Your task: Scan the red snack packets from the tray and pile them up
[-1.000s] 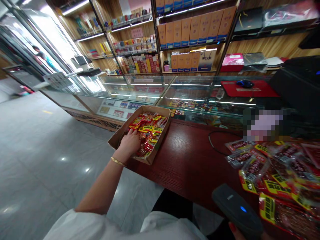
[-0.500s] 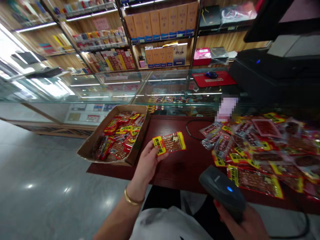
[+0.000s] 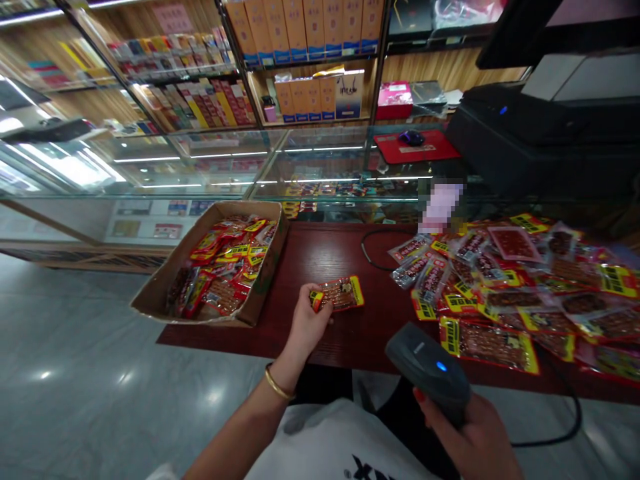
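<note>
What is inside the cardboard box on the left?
The cardboard box holds a loose jumble of shiny packets, many red and yellow, some showing brown food through clear plastic. The top ones hide whatever lies beneath.

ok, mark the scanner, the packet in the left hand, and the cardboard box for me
Scanner point(image 3: 426, 372): head view, on the dark casing of its body.
Packet point(image 3: 341, 295): head view, on the see-through middle.
Cardboard box point(image 3: 265, 280): head view, on the side wall at picture right.
</note>
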Tool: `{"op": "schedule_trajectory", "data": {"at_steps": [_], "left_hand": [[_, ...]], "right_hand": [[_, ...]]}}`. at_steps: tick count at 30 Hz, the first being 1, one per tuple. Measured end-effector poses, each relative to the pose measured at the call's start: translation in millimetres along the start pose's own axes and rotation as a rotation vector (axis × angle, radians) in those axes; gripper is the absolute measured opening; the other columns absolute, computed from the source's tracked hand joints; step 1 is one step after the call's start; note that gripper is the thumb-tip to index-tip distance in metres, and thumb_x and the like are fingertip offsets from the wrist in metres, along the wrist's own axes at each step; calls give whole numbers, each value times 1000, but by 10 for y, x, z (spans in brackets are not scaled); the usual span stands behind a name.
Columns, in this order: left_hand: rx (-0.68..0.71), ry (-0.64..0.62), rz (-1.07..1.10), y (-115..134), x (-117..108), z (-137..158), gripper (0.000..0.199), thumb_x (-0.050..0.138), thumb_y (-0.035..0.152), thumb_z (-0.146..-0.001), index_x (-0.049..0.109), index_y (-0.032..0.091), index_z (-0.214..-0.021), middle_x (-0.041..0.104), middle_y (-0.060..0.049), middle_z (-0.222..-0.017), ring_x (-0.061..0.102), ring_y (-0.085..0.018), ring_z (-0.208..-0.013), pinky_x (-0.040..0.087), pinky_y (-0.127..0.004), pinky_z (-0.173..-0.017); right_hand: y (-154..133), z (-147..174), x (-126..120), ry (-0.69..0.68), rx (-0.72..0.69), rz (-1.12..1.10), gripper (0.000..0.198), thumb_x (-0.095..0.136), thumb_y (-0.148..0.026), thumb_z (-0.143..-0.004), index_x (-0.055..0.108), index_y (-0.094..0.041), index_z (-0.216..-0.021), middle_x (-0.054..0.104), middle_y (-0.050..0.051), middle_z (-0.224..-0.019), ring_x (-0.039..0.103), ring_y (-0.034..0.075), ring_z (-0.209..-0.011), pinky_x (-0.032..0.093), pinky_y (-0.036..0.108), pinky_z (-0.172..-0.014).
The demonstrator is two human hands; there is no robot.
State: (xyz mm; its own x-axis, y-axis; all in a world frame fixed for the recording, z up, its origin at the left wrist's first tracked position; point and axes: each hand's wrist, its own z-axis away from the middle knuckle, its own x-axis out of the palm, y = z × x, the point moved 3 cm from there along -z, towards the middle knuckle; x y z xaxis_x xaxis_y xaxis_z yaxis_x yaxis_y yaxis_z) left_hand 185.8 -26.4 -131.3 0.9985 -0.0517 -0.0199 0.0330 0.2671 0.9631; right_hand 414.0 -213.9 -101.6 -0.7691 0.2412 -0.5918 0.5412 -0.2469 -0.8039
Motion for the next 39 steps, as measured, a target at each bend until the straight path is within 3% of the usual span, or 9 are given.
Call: {"op": "schedule_trajectory", "data": {"at_steps": [7, 10, 15, 21, 23, 26, 29, 33, 39], "left_hand": [[-121, -67, 119, 70, -96, 29, 84, 61, 21, -86, 22, 36, -160, 59, -8, -134, 68, -17, -98, 66, -32, -72], [54, -91, 57, 125, -136, 24, 62, 61, 26, -90, 44, 27, -150, 63, -10, -132, 69, -21, -102, 65, -44, -85], [599, -332, -508, 267, -264, 99, 36, 53, 8, -87, 74, 24, -111, 56, -9, -150, 41, -29, -147, 31, -56, -123], [492, -707, -987, 264, -597, 145, 87, 58, 1, -66, 51, 27, -149, 26, -6, -169, 12, -32, -159, 19, -59, -126], [457, -643, -1002, 309, -600, 121, 83, 60, 9, -72, 45, 23, -152, 30, -10, -168, 21, -32, -156, 23, -55, -125], [420, -283, -1055, 355, -445, 57, 57, 57, 31, -91, 51, 14, -145, 54, -19, -149, 48, -33, -139, 37, -49, -116], [381, -38, -1225, 317, -177, 39, 71, 68, 52, -85, 54, 10, -140, 64, -22, -129, 57, -39, -122, 43, -52, -104], [362, -117, -1230, 240, 53, 42, 61, 78, 40, -79, 62, 13, -131, 69, -17, -115, 62, -36, -111, 45, -48, -98], [341, -306, -795, 287, -58, 37, 50, 65, 9, -75, 68, 22, -123, 72, -8, -118, 68, -25, -109, 51, -35, -99]], "right_hand": [[-42, -27, 0, 4, 35, 12, 38, 64, -56, -84, 64, -28, -59, 68, 2, -52, 67, 24, -55, 55, 33, -70], [-14, -13, -6, 2, 36, 22, 37, 64, -55, -84, 66, -27, -61, 70, 2, -55, 67, 23, -54, 54, 32, -66], [25, 7, -25, 7, 6, 57, 38, 63, -56, -85, 68, -26, -62, 71, 4, -55, 69, 25, -57, 55, 33, -64], [3, 1, -29, -24, 10, 71, 42, 61, -57, -86, 64, -27, -57, 69, 3, -53, 67, 24, -53, 55, 32, -63], [-20, -8, -21, -22, 7, 67, 42, 62, -58, -86, 64, -28, -57, 70, 3, -53, 67, 24, -54, 55, 33, -64], [-62, -28, 8, -24, -4, 42, 40, 64, -56, -86, 63, -28, -57, 69, 2, -52, 68, 25, -56, 56, 33, -68], [-98, -46, 46, -28, -6, 21, 37, 64, -54, -85, 63, -28, -58, 69, 2, -52, 71, 26, -60, 56, 34, -72], [-114, -45, 67, -41, -9, 32, 33, 64, -54, -85, 66, -27, -65, 72, 3, -57, 73, 28, -66, 57, 37, -76], [-135, -13, 7, -39, -33, 45, 29, 61, -50, -86, 74, -25, -80, 81, 6, -78, 76, 29, -78, 57, 37, -75]]}}
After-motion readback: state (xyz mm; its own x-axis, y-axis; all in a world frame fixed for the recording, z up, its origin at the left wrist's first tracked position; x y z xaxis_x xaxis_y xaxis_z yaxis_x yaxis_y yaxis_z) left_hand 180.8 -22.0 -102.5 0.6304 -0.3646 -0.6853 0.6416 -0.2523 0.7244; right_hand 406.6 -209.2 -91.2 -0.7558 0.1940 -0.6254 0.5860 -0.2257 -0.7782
